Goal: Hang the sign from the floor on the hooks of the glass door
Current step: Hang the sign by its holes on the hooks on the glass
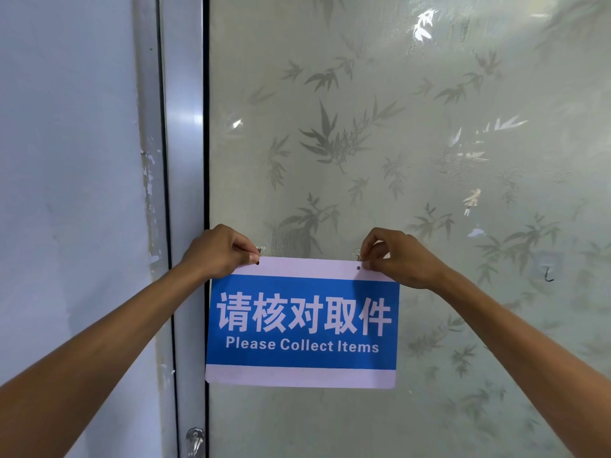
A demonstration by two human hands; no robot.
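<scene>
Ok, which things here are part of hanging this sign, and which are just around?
Part of the job:
- sign
- left hand
- right hand
- left hook
- right hook
- glass door

Just around:
- metal frame
- wall
- low metal hook
- dark hook

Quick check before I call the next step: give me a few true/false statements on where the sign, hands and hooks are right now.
1. Both hands hold the sign by its top corners. True: left hand, right hand.
2. The sign lies on the floor. False: it is held up against the glass door.
3. The sign is red. False: blue with white borders.
4. The sign has a hole near each top corner. True.
5. A clear hook sits just above the right hole. True.
6. The right hand is empty. False: it pinches the sign's corner.
</scene>
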